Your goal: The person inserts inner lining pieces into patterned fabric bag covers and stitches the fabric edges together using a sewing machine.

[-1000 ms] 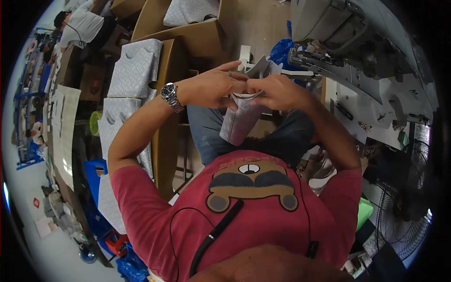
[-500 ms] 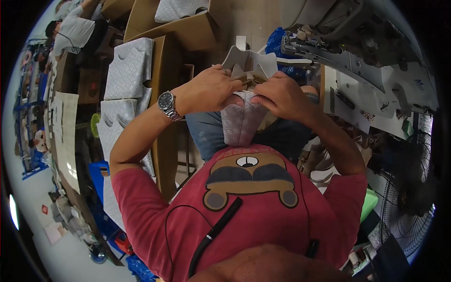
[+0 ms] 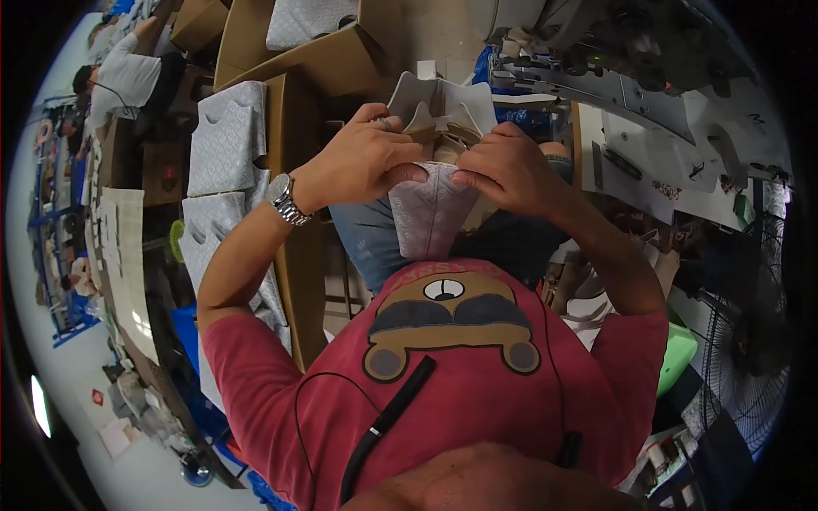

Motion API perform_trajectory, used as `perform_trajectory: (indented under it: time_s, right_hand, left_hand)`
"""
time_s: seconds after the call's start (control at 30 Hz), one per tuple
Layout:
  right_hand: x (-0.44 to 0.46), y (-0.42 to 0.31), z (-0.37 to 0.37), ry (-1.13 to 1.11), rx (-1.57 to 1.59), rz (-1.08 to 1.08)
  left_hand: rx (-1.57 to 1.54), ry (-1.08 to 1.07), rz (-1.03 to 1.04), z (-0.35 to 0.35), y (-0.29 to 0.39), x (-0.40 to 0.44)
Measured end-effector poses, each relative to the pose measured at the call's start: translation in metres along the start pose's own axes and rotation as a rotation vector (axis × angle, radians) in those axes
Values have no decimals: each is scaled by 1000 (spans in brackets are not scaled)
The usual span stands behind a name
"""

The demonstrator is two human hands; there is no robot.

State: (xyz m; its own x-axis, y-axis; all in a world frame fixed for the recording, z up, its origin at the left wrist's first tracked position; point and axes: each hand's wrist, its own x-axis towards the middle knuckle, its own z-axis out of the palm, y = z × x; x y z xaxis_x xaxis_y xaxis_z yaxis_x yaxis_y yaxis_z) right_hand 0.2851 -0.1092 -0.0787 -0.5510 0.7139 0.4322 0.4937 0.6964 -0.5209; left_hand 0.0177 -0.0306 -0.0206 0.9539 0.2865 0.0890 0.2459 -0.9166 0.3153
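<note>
Left grip (image 3: 365, 160) has shifted away from right grip (image 3: 511, 175); both pinch the pale piece (image 3: 434, 217).

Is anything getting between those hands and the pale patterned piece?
Nothing visible does: the left hand and right hand both grip the pale patterned piece directly, thumbs against its near side.

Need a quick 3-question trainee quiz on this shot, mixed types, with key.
1. Which wrist wears the watch?
2. True or false: the right hand is clear of the patterned piece.
3. In this view, the fan is: A at the left edge; B between the hands; C toward the right edge.

Key:
1. Left.
2. False: the right hand and left hand both grip the patterned piece by its edge.
3. C.
</note>
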Motion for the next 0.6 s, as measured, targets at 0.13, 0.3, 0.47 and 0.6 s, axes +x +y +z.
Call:
perform_trajectory:
  time_s: [0.13,0.3,0.47,0.6]
  right_hand:
    - [-6,8,-1,0,56,72]
    - [-13,24,4,119,82,145]
    - [-9,34,-9,228,118,218]
    - [-5,44,-7,359,376,480]
  left_hand:
    - [-26,-55,0,0,-11,15]
    - [-82,-119,27,-4,-27,42]
    - [-195,-108,50,-5,-65,74]
    - [-414,-197,-107,-21,-94,108]
